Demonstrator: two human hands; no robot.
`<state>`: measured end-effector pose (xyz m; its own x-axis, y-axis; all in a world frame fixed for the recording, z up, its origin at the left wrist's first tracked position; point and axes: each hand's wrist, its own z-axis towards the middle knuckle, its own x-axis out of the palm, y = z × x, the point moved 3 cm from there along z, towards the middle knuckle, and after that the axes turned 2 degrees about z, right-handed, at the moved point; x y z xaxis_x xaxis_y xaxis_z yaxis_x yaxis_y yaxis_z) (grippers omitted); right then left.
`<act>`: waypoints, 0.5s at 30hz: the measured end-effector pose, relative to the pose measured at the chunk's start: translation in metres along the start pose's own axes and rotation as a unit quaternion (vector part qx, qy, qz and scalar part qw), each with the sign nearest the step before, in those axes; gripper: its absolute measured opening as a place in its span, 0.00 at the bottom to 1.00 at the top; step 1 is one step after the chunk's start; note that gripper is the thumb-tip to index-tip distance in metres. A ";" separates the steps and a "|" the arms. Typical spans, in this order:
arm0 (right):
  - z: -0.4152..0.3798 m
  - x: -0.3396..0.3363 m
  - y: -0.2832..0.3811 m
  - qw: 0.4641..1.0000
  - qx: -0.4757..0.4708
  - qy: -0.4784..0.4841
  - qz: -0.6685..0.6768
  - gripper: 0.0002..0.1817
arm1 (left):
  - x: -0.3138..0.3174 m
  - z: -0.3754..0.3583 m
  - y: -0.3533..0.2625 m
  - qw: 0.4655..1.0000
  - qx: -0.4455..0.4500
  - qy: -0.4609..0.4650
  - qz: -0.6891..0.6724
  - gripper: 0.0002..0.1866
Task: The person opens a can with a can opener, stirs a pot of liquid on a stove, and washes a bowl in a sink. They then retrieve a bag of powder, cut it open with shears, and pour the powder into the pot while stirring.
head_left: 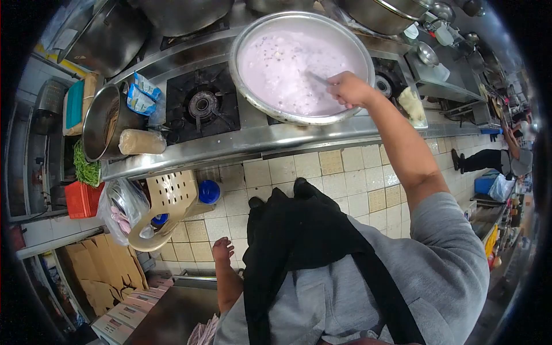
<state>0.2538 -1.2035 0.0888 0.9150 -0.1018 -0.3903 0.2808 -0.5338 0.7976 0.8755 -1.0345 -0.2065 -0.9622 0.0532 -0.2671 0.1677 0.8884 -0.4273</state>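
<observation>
My right hand (pixel 351 89) is closed around a thin metal utensil (pixel 317 78) over a wide metal basin (pixel 234 69). The utensil's far end dips into pale pink liquid (pixel 287 86) with small dark bits and foam, so its head is hidden. The basin rests on the stove top, covering part of the burners. My left hand (pixel 223 249) hangs low at my side, away from the stove. Its fingers are loosely bent and a little apart, with nothing in them.
A gas burner (pixel 202 103) lies left of the basin. Beyond it are a steel pot (pixel 92 129), blue-and-white packets (pixel 142 95) and a tan wrapped block (pixel 141 141). A beige plastic chair (pixel 172 192) stands below. A yellowish cloth (pixel 410 103) lies right. Another person (pixel 517 158) stands far right.
</observation>
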 end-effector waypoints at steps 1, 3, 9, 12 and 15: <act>-0.005 0.002 0.003 1.000 0.000 -0.001 0.001 0.16 | 0.000 -0.001 0.000 1.000 -0.006 -0.007 0.004 0.11; -0.014 0.009 0.004 0.996 0.012 0.058 0.065 0.20 | -0.002 0.002 0.003 1.000 -0.008 -0.004 0.004 0.12; -0.084 -0.011 0.010 0.990 0.023 0.057 0.126 0.24 | -0.006 0.011 0.007 1.000 -0.008 0.010 0.001 0.12; -0.114 -0.032 0.010 0.991 0.026 0.041 0.126 0.21 | -0.005 0.014 0.002 1.000 -0.003 0.018 0.009 0.12; -0.140 -0.047 0.015 0.996 -0.005 -0.004 0.084 0.21 | -0.003 0.016 -0.005 1.000 -0.002 0.028 0.003 0.12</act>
<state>0.2553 -1.0887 0.1837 0.9468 -0.1959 -0.2552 0.1275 -0.4998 0.8567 0.8812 -1.0466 -0.2175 -0.9716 0.0838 -0.2214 0.1730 0.8898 -0.4223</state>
